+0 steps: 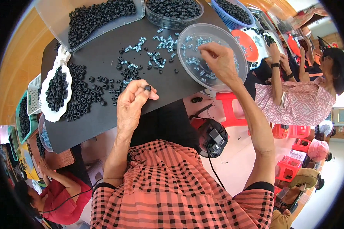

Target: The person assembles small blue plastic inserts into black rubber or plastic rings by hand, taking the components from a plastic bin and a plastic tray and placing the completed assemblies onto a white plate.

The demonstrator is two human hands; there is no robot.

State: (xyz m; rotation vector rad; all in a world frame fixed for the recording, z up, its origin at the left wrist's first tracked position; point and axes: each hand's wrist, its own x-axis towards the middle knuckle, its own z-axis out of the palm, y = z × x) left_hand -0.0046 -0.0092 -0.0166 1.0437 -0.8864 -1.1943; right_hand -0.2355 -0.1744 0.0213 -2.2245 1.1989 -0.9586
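My left hand [132,103] is closed near the table's front edge, pinching a small black cap-like piece [147,88] between thumb and fingers. My right hand [219,61] hovers over a shallow clear round tray [184,68], its fingers drawn together. Whatever those fingers hold, if anything, is too small to make out. Small blue-and-white striped pieces [192,61] lie scattered in the tray. More striped pieces [165,43], mixed with black ones, are strewn on the dark table [99,131] beyond my left hand.
A clear bin [135,19] and a round tub [172,25] of black pieces stand at the back. To the left, a white scalloped dish [49,108] holds more, beside a loose pile [80,95]. A blue basket [227,19] is at back right. People work on both sides.
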